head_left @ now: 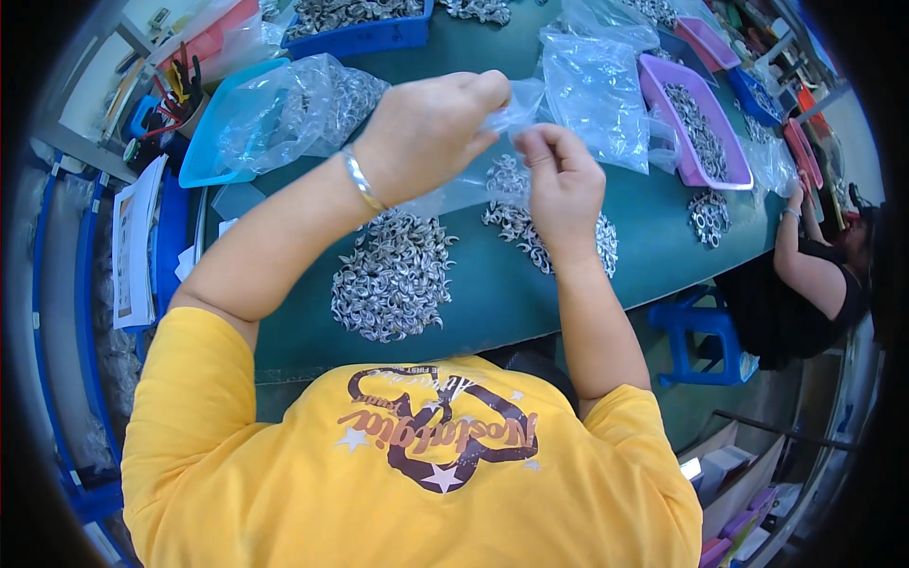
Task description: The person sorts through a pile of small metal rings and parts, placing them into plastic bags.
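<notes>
Above the table, my left hand (431,133) and my right hand (566,194) are raised close together, both with fingers closed. Stretched between them is a clear plastic bag (519,106), pinched by each hand; part of it hangs below my left wrist. Under my left forearm lies a heap of small crescent-shaped silvery metal pieces (393,279). A second pile of metal pieces (516,225) spreads beneath the bag and behind my right wrist, which hides some of it. Just beyond my right hand, more clear plastic bags (595,95) lie flat on the table.
The green table (653,232) holds a light-blue tray (204,142) with bagged metal parts, a dark-blue bin (360,38) of parts, and a purple tray (734,173) at right. Small metal rings (708,218) lie nearby. A blue stool (701,331) and a seated person (805,284) are at right.
</notes>
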Demonstrator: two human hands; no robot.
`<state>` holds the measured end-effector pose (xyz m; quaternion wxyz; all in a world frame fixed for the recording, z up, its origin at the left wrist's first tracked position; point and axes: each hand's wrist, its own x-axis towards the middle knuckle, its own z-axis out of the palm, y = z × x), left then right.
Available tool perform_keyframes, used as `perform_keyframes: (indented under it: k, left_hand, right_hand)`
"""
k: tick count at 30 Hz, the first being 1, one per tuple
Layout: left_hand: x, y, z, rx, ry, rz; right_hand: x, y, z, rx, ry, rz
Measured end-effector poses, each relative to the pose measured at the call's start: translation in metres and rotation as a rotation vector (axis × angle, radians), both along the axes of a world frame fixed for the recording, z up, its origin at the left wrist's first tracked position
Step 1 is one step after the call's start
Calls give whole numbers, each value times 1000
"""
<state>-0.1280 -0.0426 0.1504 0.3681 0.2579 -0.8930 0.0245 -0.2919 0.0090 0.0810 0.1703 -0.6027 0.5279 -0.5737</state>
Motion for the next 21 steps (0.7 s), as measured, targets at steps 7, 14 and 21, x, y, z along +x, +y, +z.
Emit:
perform_keyframes:
  k: [7, 14, 21]
  left_hand:
    - [50, -45, -34, 1211, 654, 252]
    - [59, 2, -23, 1537, 769, -548]
    - [33, -58, -30, 726, 1348, -126]
  right_hand:
    - [-3, 19, 7, 276, -1283, 994]
    - [-53, 19, -8, 179, -1185, 303]
    - [-123, 61, -56, 234, 422, 95]
